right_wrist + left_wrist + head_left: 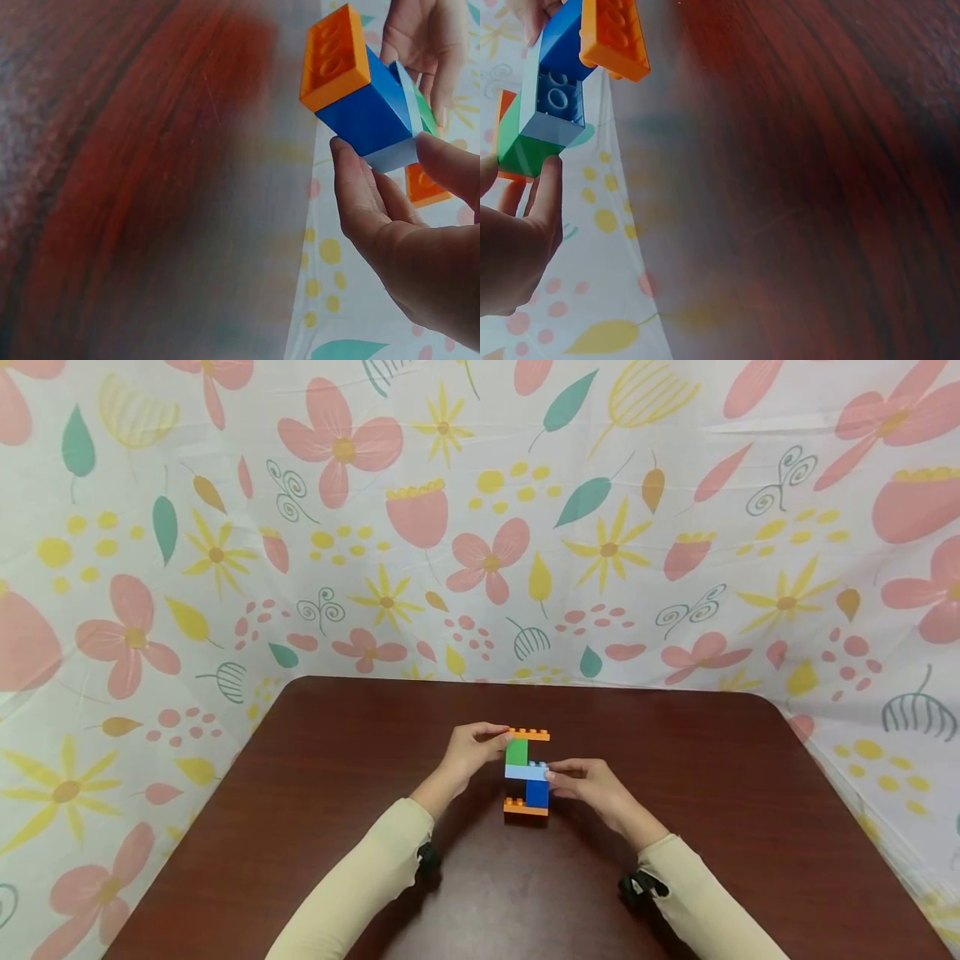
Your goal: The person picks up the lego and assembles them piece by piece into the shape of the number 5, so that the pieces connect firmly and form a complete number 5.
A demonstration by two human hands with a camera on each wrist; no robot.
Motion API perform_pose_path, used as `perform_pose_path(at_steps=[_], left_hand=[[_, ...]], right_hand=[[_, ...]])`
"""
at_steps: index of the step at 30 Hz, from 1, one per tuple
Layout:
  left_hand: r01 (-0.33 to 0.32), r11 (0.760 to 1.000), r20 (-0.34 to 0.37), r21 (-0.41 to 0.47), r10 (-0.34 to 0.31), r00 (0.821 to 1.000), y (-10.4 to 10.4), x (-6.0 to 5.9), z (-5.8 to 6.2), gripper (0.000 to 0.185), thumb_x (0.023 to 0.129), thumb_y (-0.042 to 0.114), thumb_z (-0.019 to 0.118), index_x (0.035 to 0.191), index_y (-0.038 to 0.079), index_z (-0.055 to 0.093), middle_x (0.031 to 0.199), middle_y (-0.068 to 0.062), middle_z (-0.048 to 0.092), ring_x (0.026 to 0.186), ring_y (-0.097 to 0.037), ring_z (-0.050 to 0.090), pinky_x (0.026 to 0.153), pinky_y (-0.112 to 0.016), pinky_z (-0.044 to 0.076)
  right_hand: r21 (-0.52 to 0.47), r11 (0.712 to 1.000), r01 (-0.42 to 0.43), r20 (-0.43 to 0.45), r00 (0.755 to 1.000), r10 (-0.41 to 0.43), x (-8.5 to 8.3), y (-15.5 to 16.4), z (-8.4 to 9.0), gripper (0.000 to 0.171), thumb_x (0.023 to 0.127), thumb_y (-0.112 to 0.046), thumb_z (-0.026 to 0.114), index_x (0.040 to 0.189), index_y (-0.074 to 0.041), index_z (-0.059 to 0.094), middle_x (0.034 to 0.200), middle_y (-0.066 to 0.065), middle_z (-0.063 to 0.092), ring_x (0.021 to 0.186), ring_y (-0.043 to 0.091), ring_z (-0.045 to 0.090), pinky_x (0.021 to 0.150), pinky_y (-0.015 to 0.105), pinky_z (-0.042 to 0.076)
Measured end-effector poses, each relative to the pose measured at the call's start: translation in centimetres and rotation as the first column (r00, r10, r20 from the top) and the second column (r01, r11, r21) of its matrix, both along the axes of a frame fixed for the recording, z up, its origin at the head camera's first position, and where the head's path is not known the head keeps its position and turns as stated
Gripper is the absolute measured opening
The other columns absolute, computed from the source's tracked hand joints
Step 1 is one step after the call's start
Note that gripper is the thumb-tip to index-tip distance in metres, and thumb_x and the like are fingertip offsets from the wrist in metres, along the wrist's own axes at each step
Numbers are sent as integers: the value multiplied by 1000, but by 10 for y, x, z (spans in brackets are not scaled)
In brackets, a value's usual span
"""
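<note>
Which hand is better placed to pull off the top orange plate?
Probably the left hand: its fingers already touch the top orange plate and green brick. The right hand pinches the light blue plate lower down, steadying the stack.

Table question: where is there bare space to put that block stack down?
The table is bare wood left of the left hand, right of the right hand, and behind the block stack towards the flowered cloth. It is crowded only between the hands and sleeves.
</note>
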State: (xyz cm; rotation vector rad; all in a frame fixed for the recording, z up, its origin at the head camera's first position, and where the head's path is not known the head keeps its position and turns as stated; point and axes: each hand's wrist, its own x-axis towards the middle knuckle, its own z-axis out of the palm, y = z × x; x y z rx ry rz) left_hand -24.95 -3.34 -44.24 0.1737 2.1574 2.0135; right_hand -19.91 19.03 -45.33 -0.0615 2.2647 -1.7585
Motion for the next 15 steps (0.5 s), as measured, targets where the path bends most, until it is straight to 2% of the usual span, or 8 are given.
perform_pose_path(at_steps=[6,15], left_hand=[[-4,1000,75,26,2,997,0,-6,-5,30,89,19,71,114,3,70,109,-11,67,91,-23,70,86,-40,53],[-5,999,135,50,-2,991,0,-13,-13,32,89,19,70,114,-1,68,108,-15,68,91,-28,70,88,-44,52]], right_hand=[[-21,1000,-3,38,999,4,-5,-1,-2,47,93,-20,66,124,13,55,116,23,62,98,29,67,89,42,52],[-24,1000,-6,86,996,8,-10,-4,-3,47,95,-19,63,126,15,53,118,26,61,101,31,65,90,44,51]])
